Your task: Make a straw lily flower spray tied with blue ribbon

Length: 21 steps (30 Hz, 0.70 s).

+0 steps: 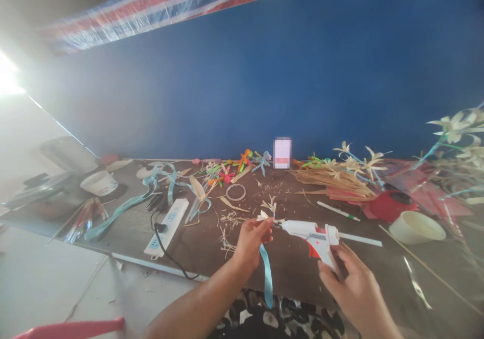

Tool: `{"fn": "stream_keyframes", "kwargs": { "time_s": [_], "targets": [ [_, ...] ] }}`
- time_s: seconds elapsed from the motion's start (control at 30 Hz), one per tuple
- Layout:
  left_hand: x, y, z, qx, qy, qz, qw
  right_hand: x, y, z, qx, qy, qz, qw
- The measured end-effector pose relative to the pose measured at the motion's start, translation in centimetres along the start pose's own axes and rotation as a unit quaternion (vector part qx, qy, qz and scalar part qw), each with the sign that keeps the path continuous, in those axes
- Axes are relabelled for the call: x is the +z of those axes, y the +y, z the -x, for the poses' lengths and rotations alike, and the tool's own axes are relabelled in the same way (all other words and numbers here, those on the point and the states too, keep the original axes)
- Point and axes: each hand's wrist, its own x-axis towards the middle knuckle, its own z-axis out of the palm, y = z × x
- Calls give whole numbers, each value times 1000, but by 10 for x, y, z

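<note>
Fingers, right hand (355, 284): I see them wrapped round the grip of a white glue gun (308, 231), pointed toward 9 o'clock.
Fingers, left hand (250, 239): pinching a pale flower (263, 215) at the gun's front end; I see a blue ribbon (266, 276) hanging toward 6 o'clock.
Cream bowl (409, 231): on the table (289, 263), the gun's 3 o'clock.
Power strip (171, 228): left hand's 9 o'clock.
White ring (235, 200): farther, 11 o'clock.

The left hand (252, 243) pinches a pale flower (263, 216) beside the right hand's (351, 281) glue gun (315, 235).
</note>
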Motion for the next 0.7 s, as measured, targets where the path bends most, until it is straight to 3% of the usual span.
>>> {"fn": "stream_keyframes", "kwargs": {
  "time_s": [0.7],
  "targets": [
    [0, 1, 0, -13, 2, -13, 1000, -4, -3, -4, 9, 10, -13, 1000]
  ]
}}
